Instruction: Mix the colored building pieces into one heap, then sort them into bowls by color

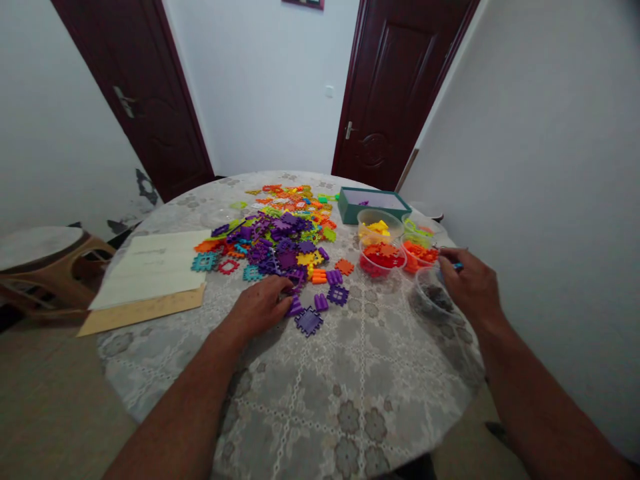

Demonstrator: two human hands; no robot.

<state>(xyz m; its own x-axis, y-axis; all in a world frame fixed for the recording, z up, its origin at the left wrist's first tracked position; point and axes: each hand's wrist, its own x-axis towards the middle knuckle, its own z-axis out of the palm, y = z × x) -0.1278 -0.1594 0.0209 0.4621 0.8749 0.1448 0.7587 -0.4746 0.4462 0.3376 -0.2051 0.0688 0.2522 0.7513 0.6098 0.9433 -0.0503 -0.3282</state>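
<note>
My left hand (261, 305) rests at the near edge of a pile of purple interlocking plastic building pieces (286, 260). Its fingers curl around a purple building piece (297, 281), partly hidden by the fingertips. Just beside it lie a square purple gear-edged piece (309, 321) and a ribbed purple piece (321, 303). On the right, my right hand (473, 285) pinches a small blue piece (457, 266) over the rim of a clear round tub (420, 300) that holds dark pieces. The fingers hide part of that tub.
Clear tubs with yellow pieces (375, 230), red pieces (383, 257), orange pieces (420, 253) and green pieces (419, 229) stand together at the right. Behind them is a green open box (349, 208). Paper sheets (150, 270) lie left on the round table (320, 400).
</note>
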